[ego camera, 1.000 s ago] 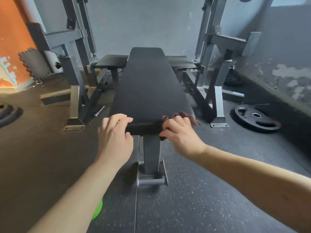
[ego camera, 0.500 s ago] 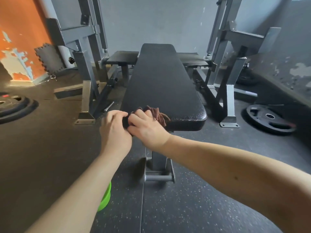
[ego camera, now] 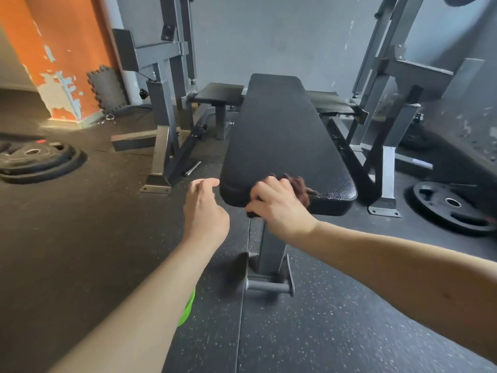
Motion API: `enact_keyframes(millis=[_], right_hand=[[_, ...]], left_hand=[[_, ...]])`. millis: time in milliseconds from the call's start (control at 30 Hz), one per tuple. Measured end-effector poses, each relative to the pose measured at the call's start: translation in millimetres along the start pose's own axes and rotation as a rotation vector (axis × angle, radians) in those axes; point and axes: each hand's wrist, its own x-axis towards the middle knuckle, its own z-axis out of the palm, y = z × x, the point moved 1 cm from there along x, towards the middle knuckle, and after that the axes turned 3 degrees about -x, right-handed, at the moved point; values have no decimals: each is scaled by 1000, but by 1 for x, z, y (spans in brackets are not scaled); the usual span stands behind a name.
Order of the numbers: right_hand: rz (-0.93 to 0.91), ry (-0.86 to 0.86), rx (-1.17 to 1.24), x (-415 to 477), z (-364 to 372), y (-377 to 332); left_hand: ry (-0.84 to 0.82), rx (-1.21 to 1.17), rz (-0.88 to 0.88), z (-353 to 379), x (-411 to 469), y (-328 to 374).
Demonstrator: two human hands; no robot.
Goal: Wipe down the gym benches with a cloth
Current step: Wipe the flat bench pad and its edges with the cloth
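A long black padded gym bench (ego camera: 279,135) runs away from me between two grey steel uprights. My right hand (ego camera: 279,208) grips a dark reddish-brown cloth (ego camera: 300,185) bunched against the near end of the pad, fingers curled over the front edge. My left hand (ego camera: 205,211) hovers just off the pad's near left corner, fingers loosely curved and holding nothing.
Grey rack posts stand left (ego camera: 161,130) and right (ego camera: 387,162) of the bench. Black weight plates lie on the floor at left (ego camera: 35,162) and right (ego camera: 451,205). The bench's foot bar (ego camera: 269,286) sits below my hands. An orange pillar (ego camera: 59,57) rises far left.
My right hand slid the cloth from the pad's right corner to the left corner, then back toward the middle. My left hand let go of the pad's left corner and now hovers beside it.
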Motion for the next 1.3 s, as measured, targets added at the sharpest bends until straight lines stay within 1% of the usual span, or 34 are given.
enact_keyframes(millis=[100,200,300,400,467,533,733,800,867,933,967,1100,1233,1300], right_hand=[[-43,29,-9,43,19,-29],[-54,37,-20,50,22,-38],[-76,8,-112,22,16,-24],[-84,-6,-135,-22,3,3],[-80,-61,-141,-52,-8,20],[-73,-117,-154,-81,-17,35],[-74,-102,-176,-132,-31,66],[-28,-141,-179,-146,-36,75],[111,-144,-182,-163,-48,91],[274,-111,-155,-179,-63,103],[314,-91,-130,-182,-70,104],[284,-58,-39,-166,-69,80],[335,-24,-30,-134,-41,71],[325,-10,-29,-124,-37,65]], left_hand=[[3,15,-18,-7,6,-9],[7,10,-33,-7,7,-15],[42,22,-12,1,1,-6],[97,93,101,16,-9,9],[93,142,146,26,-14,16],[83,163,161,34,-20,20],[63,194,166,37,-30,28],[44,193,156,34,-31,30],[24,195,145,32,-33,31],[11,204,143,31,-35,32],[5,206,141,31,-35,32],[-16,200,133,34,-36,30],[-6,155,130,37,-34,24],[5,126,158,36,-32,23]])
